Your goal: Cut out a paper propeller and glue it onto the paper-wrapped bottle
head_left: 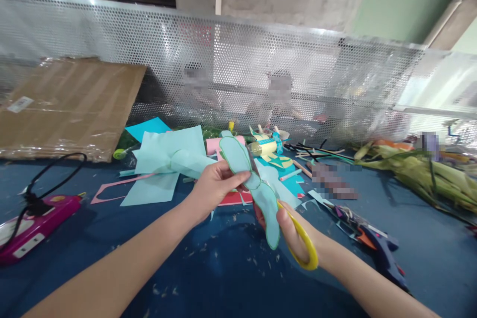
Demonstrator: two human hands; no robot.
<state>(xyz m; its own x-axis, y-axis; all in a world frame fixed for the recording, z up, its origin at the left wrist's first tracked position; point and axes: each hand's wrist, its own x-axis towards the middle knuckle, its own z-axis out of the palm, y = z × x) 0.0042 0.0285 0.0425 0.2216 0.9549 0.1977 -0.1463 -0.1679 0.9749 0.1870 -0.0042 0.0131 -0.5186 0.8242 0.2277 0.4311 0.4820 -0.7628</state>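
My left hand (216, 184) pinches a light blue paper cutout (257, 189) with a green drawn outline, holding it up over the blue table (223, 268). My right hand (294, 233) grips yellow-handled scissors (303, 241), whose blades reach up into the cutout near its narrow middle. The cutout hides part of the scissor blades and my right fingers.
Sheets of light blue paper (167, 159), pink strips and paper scraps lie behind my hands. A pink glue gun (33, 223) with a black cord sits at the left, a blue glue gun (376, 248) at the right. Cardboard (67, 104) leans on a perforated metal screen (261, 69). Green leaves (417, 169) lie at the right.
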